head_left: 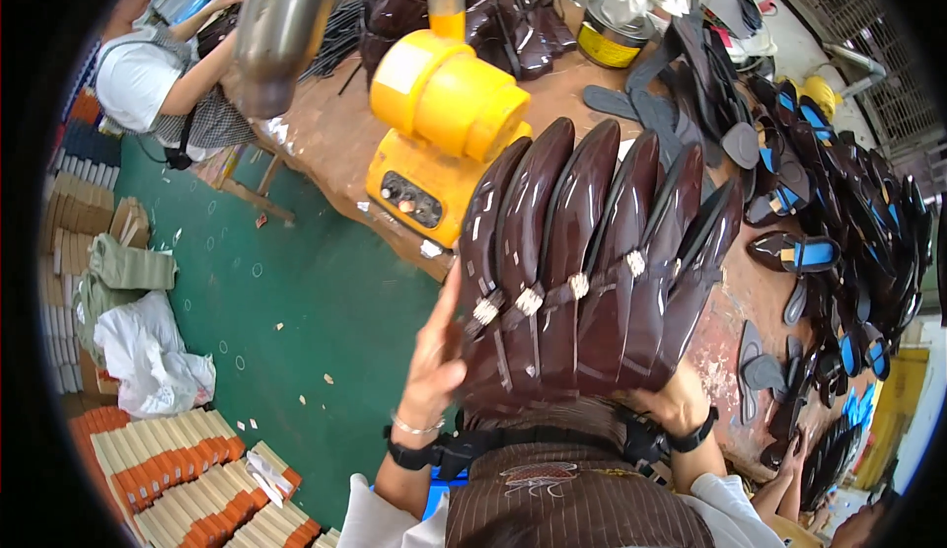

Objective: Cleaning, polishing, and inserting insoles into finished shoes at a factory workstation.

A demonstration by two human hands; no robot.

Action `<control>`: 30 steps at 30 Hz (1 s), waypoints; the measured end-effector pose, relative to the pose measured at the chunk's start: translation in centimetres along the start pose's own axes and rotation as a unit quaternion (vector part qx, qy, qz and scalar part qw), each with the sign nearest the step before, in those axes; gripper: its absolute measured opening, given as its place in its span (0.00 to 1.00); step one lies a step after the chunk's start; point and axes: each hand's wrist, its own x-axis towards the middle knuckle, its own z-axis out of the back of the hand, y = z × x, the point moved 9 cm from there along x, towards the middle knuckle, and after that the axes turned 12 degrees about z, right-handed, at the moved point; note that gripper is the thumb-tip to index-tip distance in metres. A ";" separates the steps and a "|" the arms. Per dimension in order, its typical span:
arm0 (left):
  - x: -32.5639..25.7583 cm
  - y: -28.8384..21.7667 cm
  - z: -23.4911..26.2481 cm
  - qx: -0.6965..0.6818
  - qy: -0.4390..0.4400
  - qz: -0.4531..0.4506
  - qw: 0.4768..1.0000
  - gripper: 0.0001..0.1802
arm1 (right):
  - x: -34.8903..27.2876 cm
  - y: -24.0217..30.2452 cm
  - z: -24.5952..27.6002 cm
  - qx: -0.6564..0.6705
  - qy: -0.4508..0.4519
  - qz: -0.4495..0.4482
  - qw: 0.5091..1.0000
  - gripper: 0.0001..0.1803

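Note:
I hold a fanned row of several glossy dark brown sandals [582, 262] upright against my chest, each with a small jewelled ornament on its strap. My left hand [437, 351] presses on the left end of the row. My right hand [678, 400], with a black watch on the wrist, grips the right end from below. The sandals stand over the edge of a brown worktable [326, 134].
A yellow machine [444, 124] with a metal tube [281, 25] stands on the table just beyond the sandals. Black soles and blue-lined sandals [838, 213] are piled at the right. A person [163, 65] works at the far left. Stacked boxes [187, 469] sit on the green floor [306, 292].

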 end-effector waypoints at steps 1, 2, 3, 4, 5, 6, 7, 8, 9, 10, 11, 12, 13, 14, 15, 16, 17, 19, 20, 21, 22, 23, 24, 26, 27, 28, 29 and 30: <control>-1.2 -1.8 0.6 0.034 0.015 -0.022 0.999 0.65 | -0.9 -1.4 -1.3 0.083 0.002 -0.035 0.996 0.27; -2.9 -2.7 1.9 0.011 -0.053 -0.016 0.998 0.69 | -1.4 -1.8 -3.5 0.156 0.046 -0.024 0.986 0.27; -5.1 -3.4 3.2 -0.010 -0.124 -0.008 0.992 0.74 | -2.0 -2.1 -5.7 0.259 0.071 -0.041 0.962 0.27; -6.5 -4.1 3.9 -0.096 -0.120 -0.020 0.988 0.74 | -2.6 -3.1 -7.9 0.314 0.072 -0.104 0.941 0.26; -7.9 -4.6 4.8 -0.181 -0.113 -0.038 0.976 0.75 | -3.0 -2.9 -10.0 0.328 0.103 -0.123 0.931 0.27; -9.5 -5.1 6.4 -0.161 -0.158 -0.040 0.973 0.74 | -3.2 -1.8 -12.2 0.299 0.160 -0.106 0.935 0.28; -11.2 -5.4 8.1 -0.140 -0.204 -0.039 0.968 0.74 | -3.5 -1.2 -14.2 0.316 0.180 -0.140 0.921 0.28; -12.9 -5.7 9.8 -0.119 -0.249 -0.035 0.961 0.74 | -3.7 -0.1 -16.3 0.327 0.212 -0.151 0.908 0.29; -14.4 -6.3 11.4 -0.110 -0.298 -0.068 0.946 0.72 | -3.9 0.6 -18.6 0.414 0.212 -0.215 0.859 0.29; -14.1 -7.2 12.8 -0.028 -0.273 -0.045 0.961 0.69 | -3.7 1.6 -20.3 0.440 0.200 -0.214 0.849 0.29; -13.4 -7.9 13.8 -0.005 -0.249 -0.055 0.967 0.63 | -3.3 2.6 -21.8 0.471 0.199 -0.210 0.833 0.29; -12.2 -8.5 14.5 0.017 -0.217 -0.071 0.974 0.58 | -3.1 3.8 -23.4 0.546 0.206 -0.216 0.783 0.30; -11.1 -9.2 15.2 0.030 -0.196 -0.079 0.977 0.52 | -3.2 3.9 -24.5 0.599 0.177 -0.270 0.733 0.30; -9.7 -10.0 15.8 0.044 -0.176 -0.086 0.980 0.47 | -2.9 4.1 -25.5 0.614 0.177 -0.274 0.719 0.30; -8.6 -10.8 16.2 0.036 -0.161 -0.090 0.982 0.45 | -2.8 4.6 -26.3 0.653 0.176 -0.276 0.683 0.29; -7.6 -11.6 16.4 0.059 -0.165 -0.093 0.980 0.44 | -2.7 5.8 -27.3 0.725 0.206 -0.269 0.600 0.27; -6.6 -12.3 16.6 0.058 -0.169 -0.091 0.980 0.42 | -2.2 3.2 -26.9 0.548 0.176 -0.252 0.778 0.22; -5.0 -13.5 17.1 0.049 -0.187 -0.079 0.978 0.42 | -2.2 2.4 -27.9 0.584 0.148 -0.293 0.743 0.20; -4.3 -14.0 17.4 0.040 -0.201 -0.070 0.976 0.43 | -1.8 2.3 -28.3 0.583 0.154 -0.286 0.745 0.20; -3.8 -14.4 17.7 0.021 -0.206 -0.064 0.976 0.45 | -1.6 2.2 -28.8 0.580 0.161 -0.280 0.748 0.20; -3.6 -15.0 18.1 0.041 -0.228 -0.063 0.971 0.44 | -1.3 2.2 -29.2 0.577 0.168 -0.275 0.751 0.20; -3.6 -15.6 18.5 0.050 -0.242 -0.067 0.967 0.44 | -0.9 2.2 -29.7 0.584 0.172 -0.273 0.745 0.19; -3.7 -16.2 18.9 0.060 -0.256 -0.072 0.962 0.44 | -0.5 2.3 -30.2 0.590 0.176 -0.271 0.740 0.19; -3.7 -17.3 19.6 0.070 -0.264 -0.083 0.959 0.44 | 0.2 2.5 -31.1 0.599 0.184 -0.272 0.731 0.19; -3.8 -17.7 20.0 0.074 -0.269 -0.089 0.956 0.44 | 0.6 2.5 -31.5 0.601 0.186 -0.274 0.727 0.19; -3.9 -18.2 20.4 0.073 -0.280 -0.094 0.953 0.44 | 0.9 2.5 -31.8 0.604 0.189 -0.277 0.723 0.19; -3.8 -18.7 20.4 0.078 -0.268 -0.105 0.955 0.41 | 1.1 2.5 -32.1 0.607 0.193 -0.280 0.718 0.19; -3.8 -19.2 20.4 0.083 -0.254 -0.116 0.957 0.38 | 1.3 2.5 -32.4 0.610 0.197 -0.282 0.713 0.18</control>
